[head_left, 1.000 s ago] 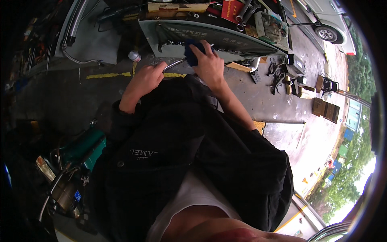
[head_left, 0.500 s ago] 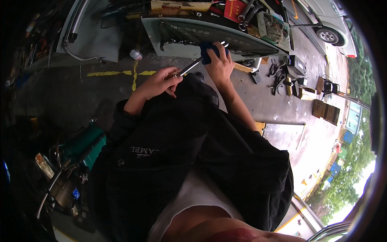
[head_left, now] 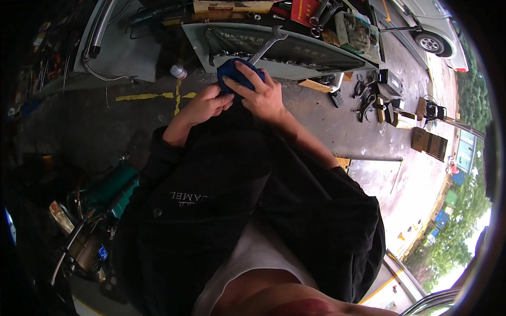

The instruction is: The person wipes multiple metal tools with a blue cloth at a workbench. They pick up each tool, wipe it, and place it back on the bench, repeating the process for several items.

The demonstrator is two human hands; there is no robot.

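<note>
A silver open-ended wrench (head_left: 267, 43) slants up and to the right from between my hands, its jaw end bare over the tool cart's side. My right hand (head_left: 259, 94) is closed around a blue cloth (head_left: 229, 69), which wraps the wrench's shaft. Lower and to the left, my left hand (head_left: 210, 105) pinches the wrench's near end beside the cloth. That end is hidden by the fingers and the cloth.
Ahead stands a tool cart (head_left: 197, 39) with wrenches (head_left: 318, 22), a red booklet (head_left: 304, 10) and a box (head_left: 354, 32) on top. A small can (head_left: 178, 71) stands on the floor. A green machine (head_left: 113, 187) is at left; cardboard (head_left: 429, 143) lies at right.
My right hand has slid the blue cloth down the wrench toward my left hand, baring the jaw end. Both hands are now close together.
</note>
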